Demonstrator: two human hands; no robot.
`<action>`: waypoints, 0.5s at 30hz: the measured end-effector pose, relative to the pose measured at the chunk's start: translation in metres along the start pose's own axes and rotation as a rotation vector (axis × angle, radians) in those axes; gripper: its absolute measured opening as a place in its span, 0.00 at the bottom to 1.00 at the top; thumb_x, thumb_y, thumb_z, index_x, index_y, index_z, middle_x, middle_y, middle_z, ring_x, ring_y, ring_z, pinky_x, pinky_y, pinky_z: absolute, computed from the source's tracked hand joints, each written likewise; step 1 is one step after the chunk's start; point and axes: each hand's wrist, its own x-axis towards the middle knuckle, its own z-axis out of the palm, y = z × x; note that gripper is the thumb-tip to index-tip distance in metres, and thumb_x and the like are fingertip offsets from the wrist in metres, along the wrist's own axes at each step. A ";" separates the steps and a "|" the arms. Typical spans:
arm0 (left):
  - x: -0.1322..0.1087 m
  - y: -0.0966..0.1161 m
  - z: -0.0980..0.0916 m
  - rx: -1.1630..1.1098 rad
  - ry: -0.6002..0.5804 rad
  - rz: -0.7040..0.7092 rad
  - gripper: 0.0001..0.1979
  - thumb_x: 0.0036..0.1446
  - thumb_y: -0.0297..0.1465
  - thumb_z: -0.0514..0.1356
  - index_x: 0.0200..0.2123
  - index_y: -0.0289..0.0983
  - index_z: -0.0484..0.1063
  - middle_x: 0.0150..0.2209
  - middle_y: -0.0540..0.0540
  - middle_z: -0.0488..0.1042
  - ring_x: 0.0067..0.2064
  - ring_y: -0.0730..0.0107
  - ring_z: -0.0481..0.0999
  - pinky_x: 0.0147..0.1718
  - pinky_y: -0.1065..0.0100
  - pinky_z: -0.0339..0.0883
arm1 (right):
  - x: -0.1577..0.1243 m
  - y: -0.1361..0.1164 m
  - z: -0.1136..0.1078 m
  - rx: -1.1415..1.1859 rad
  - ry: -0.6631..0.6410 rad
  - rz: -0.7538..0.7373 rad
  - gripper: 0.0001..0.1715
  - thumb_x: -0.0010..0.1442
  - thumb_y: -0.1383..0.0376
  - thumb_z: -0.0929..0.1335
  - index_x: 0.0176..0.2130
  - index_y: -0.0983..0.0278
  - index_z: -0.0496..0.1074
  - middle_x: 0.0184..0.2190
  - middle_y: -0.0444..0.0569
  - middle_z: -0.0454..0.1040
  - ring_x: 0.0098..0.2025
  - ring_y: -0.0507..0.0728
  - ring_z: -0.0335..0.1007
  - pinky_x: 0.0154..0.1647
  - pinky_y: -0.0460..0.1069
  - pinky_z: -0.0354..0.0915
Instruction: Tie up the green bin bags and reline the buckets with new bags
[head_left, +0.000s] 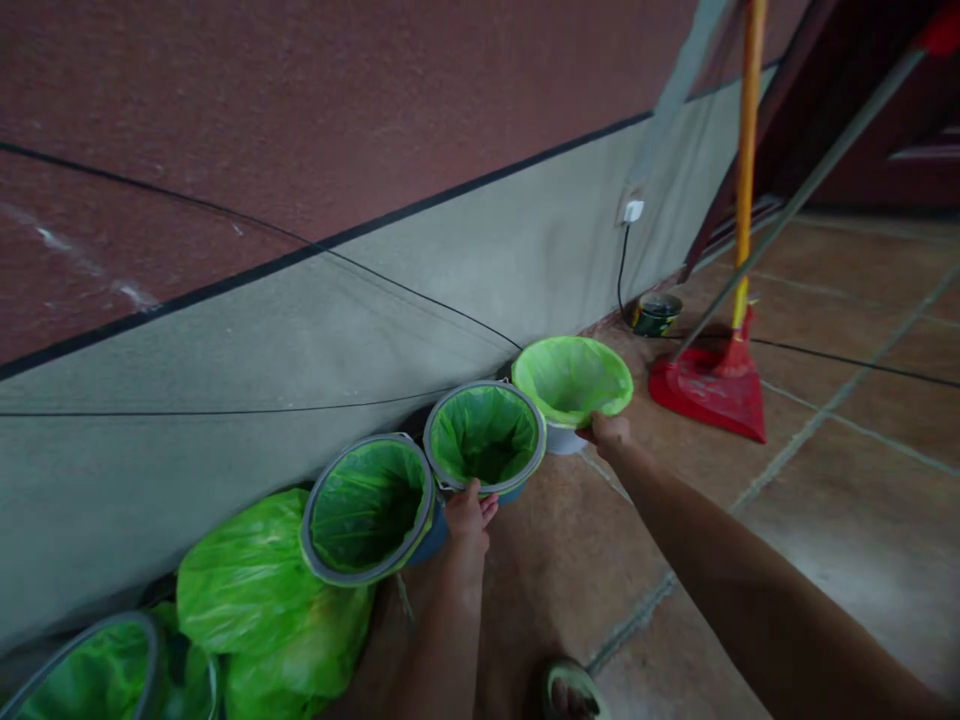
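My left hand (pixel 469 512) is closed on the near rim of the middle trash bin (pixel 539 428), which has a grey ring over its green liner. With my right hand (pixel 609 434) I grip the near edge of the right trash bin (pixel 565 440), whose light green bin liner (pixel 577 372) is folded over the rim; no grey ring shows on it. Both hands have the thumb near the top edge and the fingers below or outside, partly hidden. Left of the middle one stands another lined trash bin (pixel 307 530) with a grey ring.
A full green garbage bag (pixel 247 580) and another lined bin (pixel 155 650) sit at the lower left. Right of the bins are a red dustpan (pixel 709 395), a broom (pixel 744 180) and a small dark tin (pixel 657 314). Black cables run along the wall. A foot shows below.
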 end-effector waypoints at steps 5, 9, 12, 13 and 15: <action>-0.007 0.002 -0.015 0.088 -0.092 -0.091 0.14 0.59 0.40 0.63 0.37 0.33 0.70 0.33 0.44 0.77 0.30 0.67 0.81 0.28 0.69 0.74 | -0.026 0.002 -0.003 0.062 -0.041 0.002 0.19 0.62 0.55 0.67 0.49 0.63 0.70 0.27 0.49 0.77 0.29 0.56 0.77 0.33 0.53 0.77; -0.015 0.004 -0.062 0.001 -0.058 -0.182 0.27 0.57 0.52 0.59 0.43 0.32 0.70 0.38 0.40 0.77 0.30 0.66 0.80 0.26 0.68 0.73 | -0.076 0.045 -0.026 0.043 -0.170 0.090 0.22 0.65 0.51 0.65 0.51 0.62 0.67 0.25 0.48 0.77 0.29 0.55 0.77 0.31 0.50 0.76; -0.016 0.010 -0.112 -0.144 0.141 -0.205 0.29 0.57 0.54 0.58 0.45 0.33 0.68 0.36 0.42 0.76 0.29 0.67 0.79 0.26 0.68 0.73 | -0.119 0.079 -0.033 -0.132 -0.336 0.167 0.24 0.61 0.49 0.68 0.50 0.60 0.67 0.30 0.50 0.79 0.32 0.56 0.77 0.31 0.50 0.75; -0.014 0.014 -0.127 -0.184 0.188 -0.206 0.29 0.57 0.54 0.57 0.45 0.34 0.68 0.35 0.43 0.76 0.29 0.67 0.78 0.26 0.67 0.74 | -0.132 0.085 -0.030 -0.183 -0.385 0.171 0.24 0.60 0.49 0.69 0.49 0.60 0.68 0.31 0.51 0.80 0.33 0.57 0.78 0.31 0.50 0.75; -0.008 0.022 -0.152 -0.233 0.227 -0.212 0.26 0.58 0.53 0.57 0.44 0.34 0.69 0.32 0.44 0.75 0.27 0.67 0.77 0.25 0.67 0.74 | -0.152 0.087 -0.014 -0.242 -0.464 0.143 0.23 0.60 0.47 0.69 0.47 0.60 0.69 0.33 0.51 0.80 0.34 0.57 0.77 0.30 0.50 0.75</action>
